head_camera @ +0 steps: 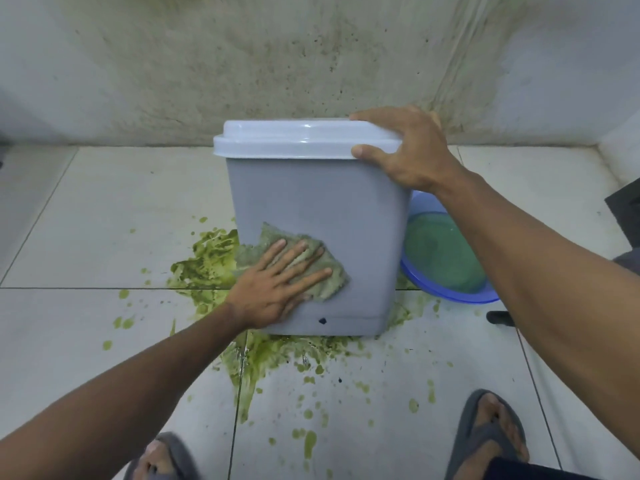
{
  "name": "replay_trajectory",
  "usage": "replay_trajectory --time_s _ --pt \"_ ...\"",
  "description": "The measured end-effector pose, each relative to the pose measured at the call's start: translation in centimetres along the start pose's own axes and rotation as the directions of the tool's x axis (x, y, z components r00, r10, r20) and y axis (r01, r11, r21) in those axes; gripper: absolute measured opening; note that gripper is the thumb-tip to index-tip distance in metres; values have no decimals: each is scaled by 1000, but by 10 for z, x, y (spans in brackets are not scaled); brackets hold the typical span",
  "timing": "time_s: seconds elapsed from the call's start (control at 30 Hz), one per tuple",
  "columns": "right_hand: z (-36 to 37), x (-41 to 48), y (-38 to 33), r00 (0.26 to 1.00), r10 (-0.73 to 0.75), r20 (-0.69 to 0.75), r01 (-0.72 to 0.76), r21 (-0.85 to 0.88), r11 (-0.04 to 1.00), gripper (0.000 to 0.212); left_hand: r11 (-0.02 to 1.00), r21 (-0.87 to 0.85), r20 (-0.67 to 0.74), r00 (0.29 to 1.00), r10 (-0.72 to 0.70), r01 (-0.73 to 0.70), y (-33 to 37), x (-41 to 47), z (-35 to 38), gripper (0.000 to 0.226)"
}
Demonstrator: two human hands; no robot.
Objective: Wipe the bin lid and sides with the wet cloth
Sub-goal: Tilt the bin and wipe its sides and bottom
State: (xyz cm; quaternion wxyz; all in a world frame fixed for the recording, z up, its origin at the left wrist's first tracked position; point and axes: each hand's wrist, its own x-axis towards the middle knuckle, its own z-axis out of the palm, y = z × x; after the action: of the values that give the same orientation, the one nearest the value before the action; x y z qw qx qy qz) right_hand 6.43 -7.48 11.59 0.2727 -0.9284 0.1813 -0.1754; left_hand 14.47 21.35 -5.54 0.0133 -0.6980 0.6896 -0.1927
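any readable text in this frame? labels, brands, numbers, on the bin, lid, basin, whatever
None readable.
The bin, lid, cloth and blue basin show no print, label or number on the faces in view.
The dark spot near the bin's bottom edge is a mark, not a character.

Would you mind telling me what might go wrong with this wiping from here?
The cloth under the left hand sits low on the bin, near the green spill; a lower stroke may pick up mess and smear it back. The right hand holds only the lid, which might lift off.
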Motion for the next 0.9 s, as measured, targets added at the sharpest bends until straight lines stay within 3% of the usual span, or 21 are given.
replay_trajectory --time_s 0.07,0.1,0.27,0.4,0.5,0.57,0.63,0.7,0.8,0.9 --pt "0 1 2 1000 -6 1 6 -8 1000 64 988 -75 -56 988 -141 137 29 22 -4 56" --pt "0 2 2 1000 -7 1 7 -12 1000 63 985 -103 -54 988 -146 140 45 30 -1 57" --pt "-1 -2 1 1000 -13 -7 13 -14 1000 60 979 -97 163 968 193 -178 76 16 19 77" --pt "0 -3 0 1000 -21 -15 21 -13 1000 60 943 -48 179 926 332 -329 40 -29 24 74" --pt "1 -3 -1 1000 -21 -15 21 -16 1000 62 971 5 127 964 235 -238 -5 -35 13 66" --pt "1 -3 0 1000 -17 -17 17 -12 1000 62 998 20 35 998 58 -59 -16 -10 -1 59" --pt "1 -3 0 1000 -19 -16 19 4 1000 63 992 -24 -73 989 -128 127 -2 22 -11 56" --pt "0 -2 1 1000 -17 -14 17 9 1000 62 980 -87 -108 976 -188 179 25 42 -11 60" --pt "-1 -4 2 999 -31 -10 31 -7 999 59 995 -87 55 997 62 -57 65 29 11 82" --pt "0 -5 3 999 -36 -9 35 -24 999 58 946 -43 159 933 324 -321 68 -18 29 83"
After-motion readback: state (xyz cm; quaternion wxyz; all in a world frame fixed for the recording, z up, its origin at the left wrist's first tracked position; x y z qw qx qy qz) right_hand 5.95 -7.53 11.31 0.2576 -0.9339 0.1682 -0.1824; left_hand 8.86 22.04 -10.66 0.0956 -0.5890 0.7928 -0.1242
